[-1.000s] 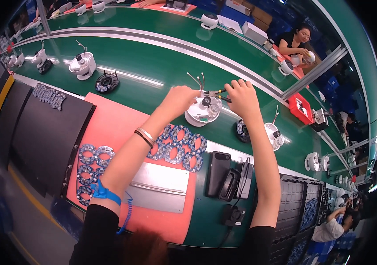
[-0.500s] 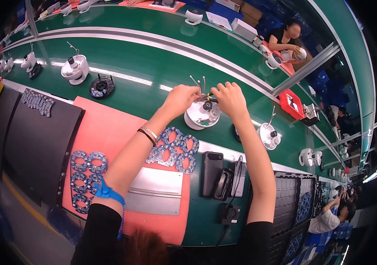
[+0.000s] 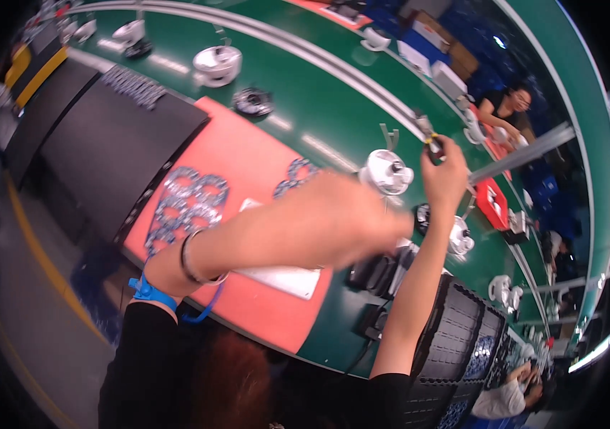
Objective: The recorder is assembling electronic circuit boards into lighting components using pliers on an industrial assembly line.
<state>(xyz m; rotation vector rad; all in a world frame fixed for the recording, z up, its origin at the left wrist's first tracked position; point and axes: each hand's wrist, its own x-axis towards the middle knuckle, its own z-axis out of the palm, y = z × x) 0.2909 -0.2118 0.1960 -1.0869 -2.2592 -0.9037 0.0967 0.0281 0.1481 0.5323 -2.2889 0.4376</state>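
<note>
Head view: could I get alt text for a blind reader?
A person's right hand holds pliers beside a white housing on a green bench. The blurred left hand is in front; circuit boards lie on a pink mat.

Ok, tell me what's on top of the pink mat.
On the pink mat, ring-shaped circuit boards and part of a flat silvery plate show. The left arm covers the mat's middle, hiding whatever lies there.

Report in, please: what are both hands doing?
Right hand: gripping pliers. Left hand: blurred, grip unclear, partly hiding circuit boards. White housing: on green bench, wires up.
</note>
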